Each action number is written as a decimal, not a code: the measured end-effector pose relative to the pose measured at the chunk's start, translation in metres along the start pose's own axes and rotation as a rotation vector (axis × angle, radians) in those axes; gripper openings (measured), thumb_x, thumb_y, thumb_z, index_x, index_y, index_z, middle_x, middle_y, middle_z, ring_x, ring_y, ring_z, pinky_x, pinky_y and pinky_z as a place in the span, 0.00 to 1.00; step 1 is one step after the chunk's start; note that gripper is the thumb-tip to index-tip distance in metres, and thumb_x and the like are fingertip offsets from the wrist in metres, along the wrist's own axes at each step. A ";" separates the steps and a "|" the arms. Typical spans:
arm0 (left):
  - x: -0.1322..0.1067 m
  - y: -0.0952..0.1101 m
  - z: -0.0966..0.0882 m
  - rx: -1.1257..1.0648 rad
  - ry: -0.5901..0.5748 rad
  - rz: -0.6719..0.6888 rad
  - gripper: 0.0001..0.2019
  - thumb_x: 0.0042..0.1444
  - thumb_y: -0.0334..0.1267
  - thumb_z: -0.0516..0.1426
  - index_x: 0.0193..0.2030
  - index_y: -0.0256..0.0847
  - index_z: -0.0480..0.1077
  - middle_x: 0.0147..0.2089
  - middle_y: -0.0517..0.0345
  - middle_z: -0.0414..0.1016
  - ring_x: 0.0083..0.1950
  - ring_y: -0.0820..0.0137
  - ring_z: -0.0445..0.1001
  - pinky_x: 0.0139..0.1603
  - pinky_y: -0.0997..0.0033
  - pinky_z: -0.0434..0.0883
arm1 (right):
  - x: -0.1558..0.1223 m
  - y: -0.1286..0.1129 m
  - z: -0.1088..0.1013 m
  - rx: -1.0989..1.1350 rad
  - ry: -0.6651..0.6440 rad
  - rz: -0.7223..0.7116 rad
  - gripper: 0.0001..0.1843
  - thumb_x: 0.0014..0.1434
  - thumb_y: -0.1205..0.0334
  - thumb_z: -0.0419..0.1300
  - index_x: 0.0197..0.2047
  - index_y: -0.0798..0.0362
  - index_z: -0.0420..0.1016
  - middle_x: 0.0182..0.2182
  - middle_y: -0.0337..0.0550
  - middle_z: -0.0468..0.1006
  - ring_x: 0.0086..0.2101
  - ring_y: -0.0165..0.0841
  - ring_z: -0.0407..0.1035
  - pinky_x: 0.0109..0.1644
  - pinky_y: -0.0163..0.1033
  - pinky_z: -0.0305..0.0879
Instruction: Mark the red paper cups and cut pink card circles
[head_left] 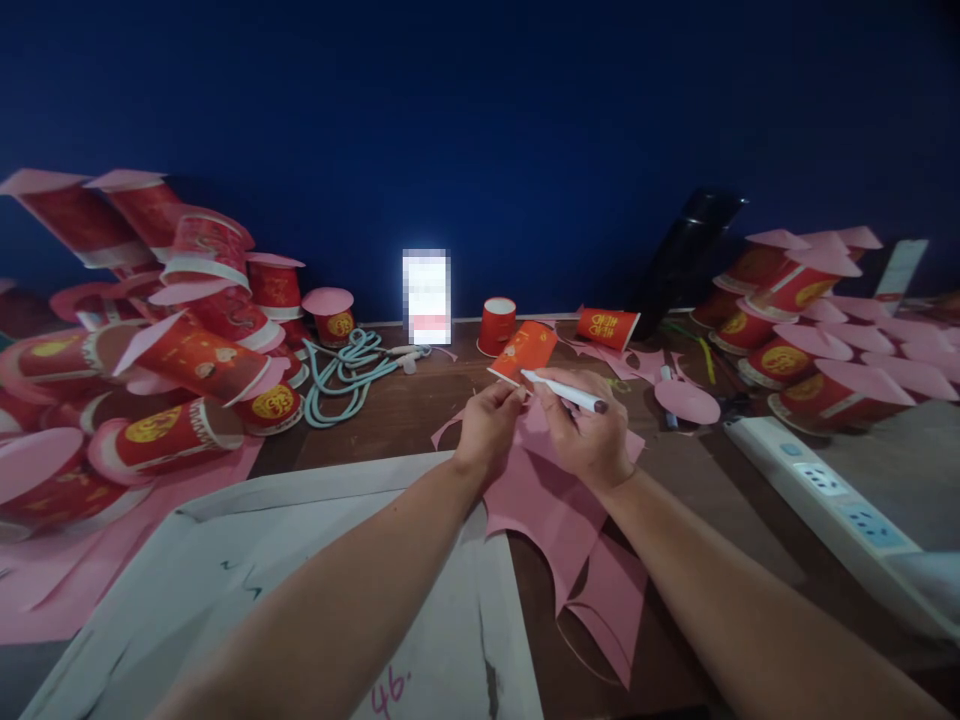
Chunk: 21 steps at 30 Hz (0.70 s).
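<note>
My left hand (491,420) is closed, its fingertips pinched at the near rim of a tilted red paper cup (529,350) with gold and white print. In my right hand (589,425) is a white marker pen (566,388) with a dark end. The pen's other end points left and meets the cup close to its rim; whether it touches the cup I cannot tell. Beneath both hands lies pink paper (544,490) with curved cut-outs. Just behind stand an upright red cup (496,325) and, further right, a red cup on its side (609,327).
Piles of red cups with pink paper discs are at the left (199,365) and right (817,365). A coiled cable (341,375), a lit phone (426,297), a black bottle (686,250), a power strip (832,500) and a marked white board (315,640) surround the hands.
</note>
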<state>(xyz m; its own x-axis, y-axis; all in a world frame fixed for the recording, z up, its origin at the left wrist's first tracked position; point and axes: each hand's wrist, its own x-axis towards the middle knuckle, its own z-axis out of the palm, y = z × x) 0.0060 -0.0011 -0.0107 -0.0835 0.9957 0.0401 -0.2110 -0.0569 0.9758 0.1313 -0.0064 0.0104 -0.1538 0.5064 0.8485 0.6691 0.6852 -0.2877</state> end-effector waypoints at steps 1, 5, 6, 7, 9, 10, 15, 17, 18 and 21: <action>0.000 -0.001 0.000 0.023 -0.004 0.013 0.08 0.50 0.39 0.59 0.28 0.37 0.74 0.28 0.59 0.72 0.32 0.73 0.68 0.40 0.72 0.65 | 0.000 0.000 0.000 -0.001 -0.004 0.004 0.07 0.60 0.63 0.57 0.41 0.51 0.75 0.36 0.44 0.81 0.37 0.35 0.74 0.46 0.42 0.67; 0.001 -0.003 -0.002 0.069 -0.004 0.047 0.08 0.51 0.39 0.58 0.27 0.37 0.74 0.28 0.59 0.72 0.32 0.73 0.68 0.39 0.73 0.64 | -0.001 -0.001 0.000 0.000 -0.005 0.026 0.07 0.61 0.61 0.57 0.41 0.51 0.75 0.36 0.44 0.81 0.38 0.35 0.74 0.47 0.43 0.68; 0.001 -0.004 -0.002 0.071 -0.001 0.050 0.08 0.51 0.39 0.59 0.27 0.37 0.74 0.28 0.59 0.71 0.32 0.73 0.67 0.38 0.73 0.64 | -0.001 -0.001 0.000 0.000 -0.004 0.030 0.08 0.61 0.61 0.56 0.41 0.51 0.75 0.36 0.44 0.81 0.38 0.35 0.74 0.46 0.43 0.68; 0.001 -0.004 -0.002 0.074 0.000 0.057 0.08 0.50 0.39 0.59 0.26 0.38 0.73 0.27 0.59 0.71 0.32 0.72 0.67 0.38 0.73 0.64 | -0.001 -0.001 0.000 0.000 -0.004 0.035 0.08 0.61 0.61 0.56 0.42 0.51 0.75 0.36 0.44 0.81 0.38 0.35 0.74 0.46 0.43 0.68; 0.002 -0.005 -0.002 0.096 0.000 0.082 0.08 0.50 0.39 0.59 0.26 0.38 0.73 0.27 0.60 0.70 0.32 0.72 0.67 0.37 0.73 0.63 | -0.001 -0.001 -0.001 -0.005 -0.014 0.048 0.08 0.61 0.60 0.56 0.41 0.51 0.75 0.35 0.44 0.81 0.38 0.36 0.74 0.46 0.43 0.68; 0.002 -0.005 -0.002 0.114 0.001 0.096 0.08 0.51 0.38 0.58 0.25 0.38 0.73 0.27 0.60 0.70 0.32 0.73 0.66 0.37 0.73 0.63 | -0.001 0.000 -0.001 -0.008 -0.021 0.052 0.08 0.61 0.60 0.56 0.40 0.51 0.75 0.35 0.44 0.81 0.38 0.36 0.74 0.46 0.44 0.68; 0.002 -0.005 -0.003 0.156 0.017 0.105 0.08 0.51 0.38 0.57 0.24 0.38 0.72 0.26 0.60 0.69 0.31 0.73 0.65 0.35 0.73 0.61 | -0.001 0.000 0.000 0.008 -0.010 0.033 0.07 0.60 0.62 0.57 0.41 0.51 0.75 0.36 0.44 0.81 0.37 0.36 0.74 0.46 0.43 0.68; 0.001 -0.004 -0.002 0.155 0.010 0.099 0.08 0.51 0.37 0.57 0.24 0.38 0.72 0.26 0.61 0.69 0.31 0.73 0.65 0.35 0.73 0.61 | -0.001 -0.001 0.000 0.003 -0.020 0.031 0.07 0.60 0.62 0.58 0.40 0.52 0.75 0.35 0.43 0.81 0.37 0.36 0.73 0.45 0.44 0.68; 0.000 -0.002 -0.002 0.149 0.007 0.095 0.08 0.50 0.37 0.57 0.24 0.38 0.72 0.25 0.61 0.68 0.31 0.73 0.65 0.35 0.74 0.61 | -0.001 -0.001 0.000 0.001 -0.027 0.031 0.06 0.59 0.62 0.58 0.39 0.52 0.75 0.35 0.44 0.81 0.37 0.36 0.73 0.45 0.44 0.68; -0.003 0.004 0.000 0.080 0.009 0.026 0.08 0.50 0.37 0.57 0.24 0.37 0.71 0.26 0.61 0.69 0.30 0.74 0.65 0.36 0.74 0.62 | 0.000 -0.002 -0.002 0.018 0.013 0.048 0.07 0.60 0.62 0.57 0.40 0.52 0.75 0.35 0.45 0.80 0.38 0.37 0.73 0.46 0.45 0.68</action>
<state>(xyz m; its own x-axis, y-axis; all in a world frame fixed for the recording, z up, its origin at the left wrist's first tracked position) 0.0057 -0.0039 -0.0072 -0.0971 0.9932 0.0641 -0.1298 -0.0765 0.9886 0.1314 -0.0082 0.0115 -0.1122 0.5319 0.8393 0.6622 0.6698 -0.3360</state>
